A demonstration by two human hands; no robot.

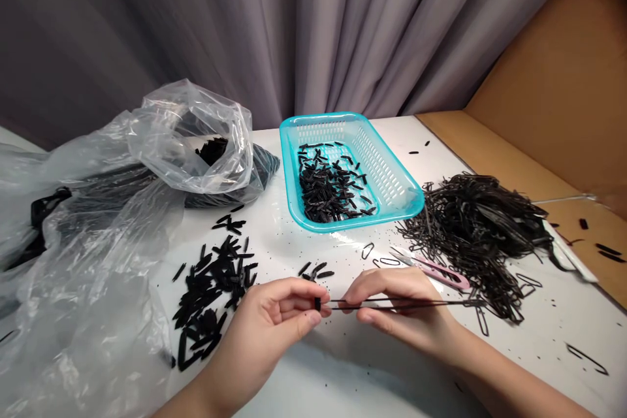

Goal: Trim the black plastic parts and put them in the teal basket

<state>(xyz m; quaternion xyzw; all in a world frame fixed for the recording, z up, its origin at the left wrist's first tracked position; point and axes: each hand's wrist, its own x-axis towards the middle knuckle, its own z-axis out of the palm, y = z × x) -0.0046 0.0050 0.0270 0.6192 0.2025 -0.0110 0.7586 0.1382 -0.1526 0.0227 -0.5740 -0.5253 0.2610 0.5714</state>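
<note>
Black strands [402, 304] are held in a narrow grip by the right hand [406, 284], a small dark piece [317, 304] by the left hand [274, 317], above the worktop [337, 372], presumably so both are lined up.

The white tabletop [529, 356] is strewn with short black pieces [198, 294] — heaped beside a clear plastic bag [88, 313] at left. A blue basket [337, 228] is set farther back; tangled black strands [480, 222] are piled at right — pink-handled snips [431, 266] beside them.
</note>
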